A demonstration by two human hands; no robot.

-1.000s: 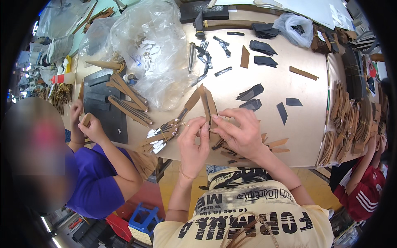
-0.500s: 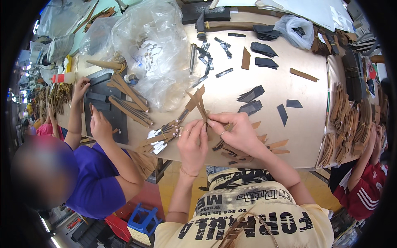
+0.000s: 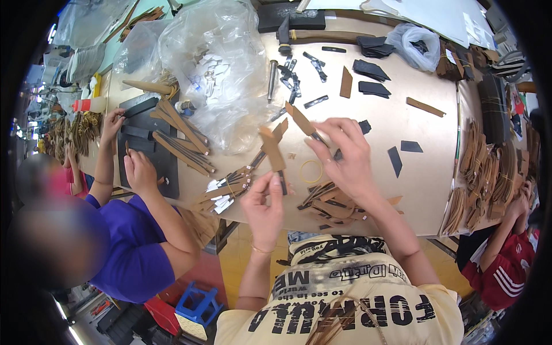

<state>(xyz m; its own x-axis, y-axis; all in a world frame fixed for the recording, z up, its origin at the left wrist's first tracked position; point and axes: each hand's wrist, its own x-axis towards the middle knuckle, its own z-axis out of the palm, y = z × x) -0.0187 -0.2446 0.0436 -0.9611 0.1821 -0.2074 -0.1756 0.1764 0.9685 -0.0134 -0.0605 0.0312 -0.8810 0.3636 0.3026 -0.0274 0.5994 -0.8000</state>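
Observation:
My left hand (image 3: pixel 264 204) pinches the dark lower end of a brown leather strip (image 3: pixel 272 148), which stands up from the fingers. Higher and to the right, my right hand (image 3: pixel 348 152) is closed on a second brown strip (image 3: pixel 300 119) with a dark section near the fingers. The two strips are apart, tips pointing away from me. A thin yellow rubber band (image 3: pixel 311 171) lies on the table between my hands. Below my right hand is a loose pile of brown strips (image 3: pixel 330 207). Left of my left hand rests a banded bundle of strips (image 3: pixel 227 188) with white ends.
A hammer (image 3: pixel 284 37), a metal punch (image 3: pixel 272 80) and small black pieces (image 3: pixel 368 69) lie farther back. Clear plastic bags (image 3: pixel 215 75) cover the back left. A co-worker in purple (image 3: pixel 132 247) works close on my left; bundled strips (image 3: pixel 483 172) stand at the right.
My hands were together, pinching crossed strips. They have separated, each with a strip, the right hand rising away. The rubber band now shows on the table.

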